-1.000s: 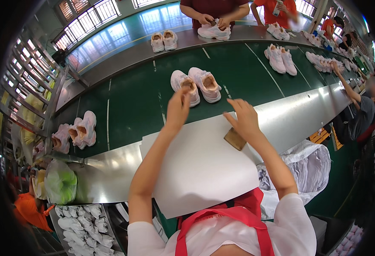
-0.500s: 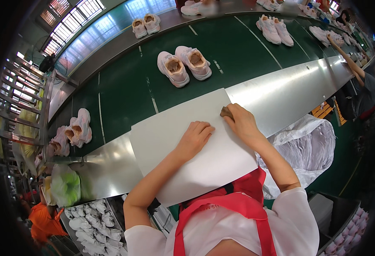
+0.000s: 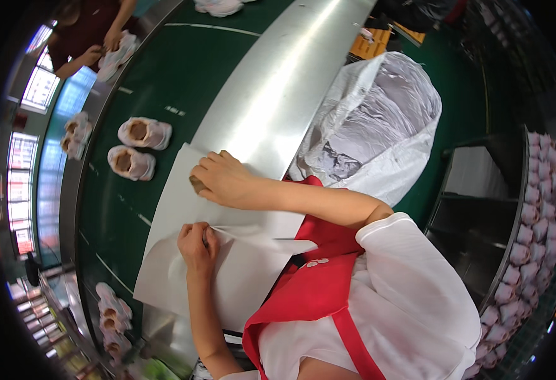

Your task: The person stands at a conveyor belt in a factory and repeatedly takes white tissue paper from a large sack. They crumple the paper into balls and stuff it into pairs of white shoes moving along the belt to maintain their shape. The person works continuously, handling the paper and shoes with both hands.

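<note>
A stack of large white paper sheets [image 3: 170, 272] lies on the metal ledge beside the green conveyor. My left hand [image 3: 197, 248] is closed on the top paper sheet [image 3: 252, 235], pinching it so that it bunches into a raised crease running toward my apron. Farther along the stack, my right hand [image 3: 226, 181] curls round a small brownish-grey block [image 3: 197, 183] and rests on the paper. Most of that block is hidden under the fingers, and its exact kind cannot be made out.
Pale pink sneakers [image 3: 140, 133] stand on the green conveyor [image 3: 183, 76] beyond the paper. To my right a big white sack [image 3: 411, 164] gapes open. A dark rack [image 3: 480, 221] borders many wrapped pinkish bundles [image 3: 524, 253]. Across the belt a person [image 3: 94, 38] handles a shoe.
My view has swung to the right. The paper lay flat before; now my left hand has gripped the top sheet and creased it. My right hand still holds the brownish block.
</note>
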A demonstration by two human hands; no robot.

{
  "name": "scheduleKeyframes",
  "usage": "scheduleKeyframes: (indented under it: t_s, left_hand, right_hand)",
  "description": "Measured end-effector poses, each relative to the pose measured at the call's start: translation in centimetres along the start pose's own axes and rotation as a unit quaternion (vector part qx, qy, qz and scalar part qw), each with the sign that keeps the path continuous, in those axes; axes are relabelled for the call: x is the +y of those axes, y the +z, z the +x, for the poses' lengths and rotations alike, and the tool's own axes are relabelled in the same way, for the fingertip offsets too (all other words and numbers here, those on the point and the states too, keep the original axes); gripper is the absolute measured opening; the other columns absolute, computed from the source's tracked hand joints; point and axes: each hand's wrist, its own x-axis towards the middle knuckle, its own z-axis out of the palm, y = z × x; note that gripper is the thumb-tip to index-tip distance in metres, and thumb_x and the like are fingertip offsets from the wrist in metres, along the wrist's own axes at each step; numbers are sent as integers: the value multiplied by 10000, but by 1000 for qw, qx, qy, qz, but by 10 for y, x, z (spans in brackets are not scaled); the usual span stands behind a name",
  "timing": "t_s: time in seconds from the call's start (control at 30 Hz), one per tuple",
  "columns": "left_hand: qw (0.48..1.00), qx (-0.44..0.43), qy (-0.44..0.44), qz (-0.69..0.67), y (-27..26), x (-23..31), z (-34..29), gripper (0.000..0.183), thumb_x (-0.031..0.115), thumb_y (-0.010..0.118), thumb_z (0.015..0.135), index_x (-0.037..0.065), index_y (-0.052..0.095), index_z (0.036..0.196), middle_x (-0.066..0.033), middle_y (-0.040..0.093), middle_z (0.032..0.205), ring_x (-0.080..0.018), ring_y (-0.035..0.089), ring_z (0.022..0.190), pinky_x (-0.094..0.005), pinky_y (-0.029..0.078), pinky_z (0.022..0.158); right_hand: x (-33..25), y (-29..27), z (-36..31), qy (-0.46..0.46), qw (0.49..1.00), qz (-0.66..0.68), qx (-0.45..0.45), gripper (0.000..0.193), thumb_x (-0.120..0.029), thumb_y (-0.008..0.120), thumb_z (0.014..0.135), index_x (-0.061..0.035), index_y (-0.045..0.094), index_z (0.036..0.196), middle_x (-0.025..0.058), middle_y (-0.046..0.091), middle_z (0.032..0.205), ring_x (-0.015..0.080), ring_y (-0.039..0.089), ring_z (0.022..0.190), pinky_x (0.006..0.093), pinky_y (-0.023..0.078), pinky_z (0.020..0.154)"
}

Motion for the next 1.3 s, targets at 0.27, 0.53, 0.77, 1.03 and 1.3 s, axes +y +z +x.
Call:
scheduleKeyframes:
  t_s: [0.27,0.53,0.77,1.03,1.3]
  left_hand:
    - [999,-7,-16,36,3,4,2,50,10,612,732,9,562,736,-76,444,525,-263,406,481,-356,414,626]
    - [997,-45,-35,42,1,1,2,54,-18,589,727,7,573,773,-92,488,580,-288,447,610,-384,404,666]
    - [996,-63,-26,58,1,-2,-2,35,6,549,796,5,544,761,-123,506,661,-297,455,681,-379,365,588]
    - [995,-64,-26,74,1,-3,-4,65,36,537,830,4,553,776,-113,508,670,-276,457,670,-366,347,558]
    - [994,-69,-34,74,0,-3,-2,67,45,538,832,5,555,781,-122,505,683,-272,456,671,-359,346,559]
  right_hand:
    - [109,-69,-132,376,843,273,270,106,-112,530,908,-37,605,916,-23,537,685,48,472,598,210,406,522]
    - [306,-92,-317,540,776,-220,240,260,-143,667,762,-165,596,1011,72,553,940,257,589,825,403,467,702]
    - [326,-105,-314,509,801,-292,119,220,-126,685,733,-148,599,934,72,521,973,278,576,890,422,463,730]
    - [328,-95,-331,540,807,-202,127,163,-215,642,799,-132,571,920,65,633,916,278,627,757,382,475,677]
    - [334,-101,-315,530,791,-193,239,233,-225,642,806,-155,551,1009,43,638,886,248,624,727,383,463,660]
